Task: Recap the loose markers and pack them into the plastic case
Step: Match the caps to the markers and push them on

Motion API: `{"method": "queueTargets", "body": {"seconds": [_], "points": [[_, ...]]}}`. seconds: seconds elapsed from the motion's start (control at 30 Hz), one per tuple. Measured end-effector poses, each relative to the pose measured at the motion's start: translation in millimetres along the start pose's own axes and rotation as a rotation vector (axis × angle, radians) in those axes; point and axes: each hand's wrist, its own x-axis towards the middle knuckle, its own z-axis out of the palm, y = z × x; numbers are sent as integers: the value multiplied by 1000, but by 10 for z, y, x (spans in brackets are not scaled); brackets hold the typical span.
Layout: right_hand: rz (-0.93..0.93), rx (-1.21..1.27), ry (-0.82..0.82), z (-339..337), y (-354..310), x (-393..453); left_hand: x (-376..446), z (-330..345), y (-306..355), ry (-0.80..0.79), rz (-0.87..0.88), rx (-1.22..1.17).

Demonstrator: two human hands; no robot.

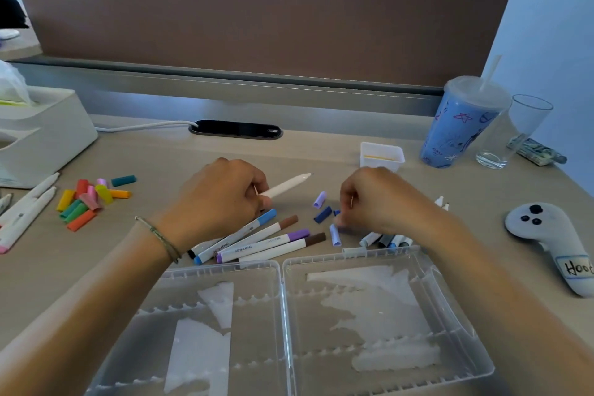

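Left hand (pixel 221 199) has its fingers curled round an uncapped white marker (pixel 286 186), tip poking out past the knuckles. Right hand (pixel 376 202) fingertips pinch down among the loose blue caps (pixel 323 214). Capped markers (pixel 257 243) lie just under the left fingers; the open plastic case (pixel 283 270) sits nearer the wrists, on the beige desk (pixel 160 151).

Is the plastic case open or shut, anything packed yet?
Open. The plastic case lies flat with both halves spread; its ribbed slots hold no markers. Capped markers lie on the desk beside it.
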Motion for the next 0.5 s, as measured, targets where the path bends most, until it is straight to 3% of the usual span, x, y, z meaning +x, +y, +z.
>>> {"method": "queueTargets", "body": {"seconds": [0.1, 0.33, 0.43, 0.5], "points": [[-15, 39, -107, 99, -94, -4, 0, 3, -7, -19, 0, -35], [-43, -43, -75, 251, -183, 32, 2, 26, -8, -30, 7, -63], [-8, 122, -68, 140, -79, 43, -13, 19, 14, -38, 18, -69], [18, 297, 19, 11, 2, 40, -26, 4, 37, -42, 33, -67]]}}
